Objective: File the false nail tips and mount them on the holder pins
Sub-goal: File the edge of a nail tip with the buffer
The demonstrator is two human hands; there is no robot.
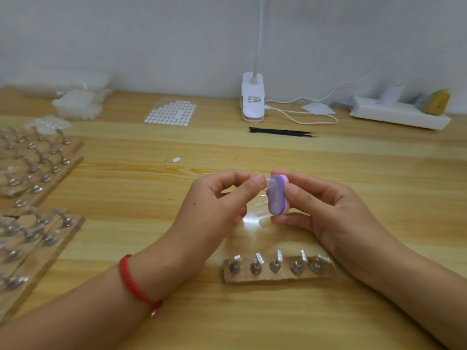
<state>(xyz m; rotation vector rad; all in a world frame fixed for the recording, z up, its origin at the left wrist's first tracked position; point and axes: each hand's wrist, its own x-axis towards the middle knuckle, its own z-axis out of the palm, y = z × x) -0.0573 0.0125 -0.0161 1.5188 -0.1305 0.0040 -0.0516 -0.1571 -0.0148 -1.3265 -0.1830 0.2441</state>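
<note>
Over the middle of the wooden table (151,198), two hands meet. The left hand (222,198) pinches one clear nail tip (270,182) between thumb and first finger, with its edge poking out so it can be rubbed. The right hand (323,210) holds one purple and pink file block (276,195) with thumb and fingers, its flat side touching the tip. I think the filing is going on now.

Under the hands lie more loose tips (261,213), close by so they are easy to grab. They are see-through, so I cannot count them well; maybe three or four.

Just in front sits one small holder strip (265,279) with five pins (235,267) in a row, ready for the nails. I cannot tell if any pin has a nail on it yet.

At the far left are more pin boards (38,173), too many and too blurry to count.
</note>
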